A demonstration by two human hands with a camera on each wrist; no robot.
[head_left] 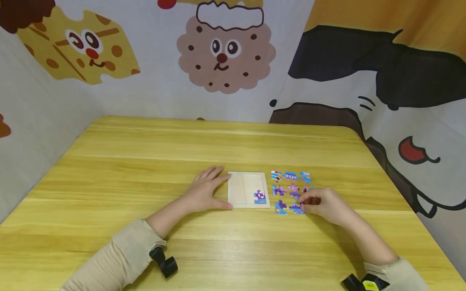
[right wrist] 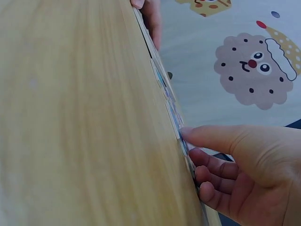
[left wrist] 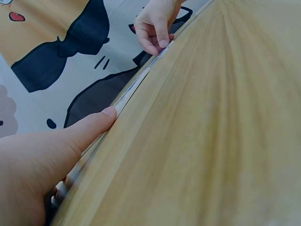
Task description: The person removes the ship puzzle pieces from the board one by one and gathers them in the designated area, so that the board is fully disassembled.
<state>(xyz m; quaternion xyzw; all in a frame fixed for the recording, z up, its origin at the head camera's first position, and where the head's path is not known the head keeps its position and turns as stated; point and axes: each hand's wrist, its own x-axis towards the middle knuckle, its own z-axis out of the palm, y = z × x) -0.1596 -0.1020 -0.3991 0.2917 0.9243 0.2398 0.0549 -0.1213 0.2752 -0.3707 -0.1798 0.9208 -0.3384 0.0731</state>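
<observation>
In the head view, a square wooden puzzle tray (head_left: 247, 207) lies flat, with one purple and blue puzzle piece in its lower right corner (head_left: 260, 197). My left hand (head_left: 204, 192) is spread beside it, thumb and index fingertip at the tray's left corners. To the right of the tray, loose puzzle pieces (head_left: 279, 190) lie in rows. My right hand (head_left: 325, 205) pinches the lower-row puzzle piece (head_left: 295, 207) with thumb and bent fingers. In the right wrist view, the right thumb (right wrist: 211, 136) presses at the edge of the pieces, the other fingers curled below.
The wooden table (head_left: 225, 246) extends around the tray on all sides. Behind it hangs a cloth printed with cartoon figures (head_left: 225, 60). Black straps with cameras (head_left: 164, 262) sit at both wrists, over beige sleeves (head_left: 123, 250).
</observation>
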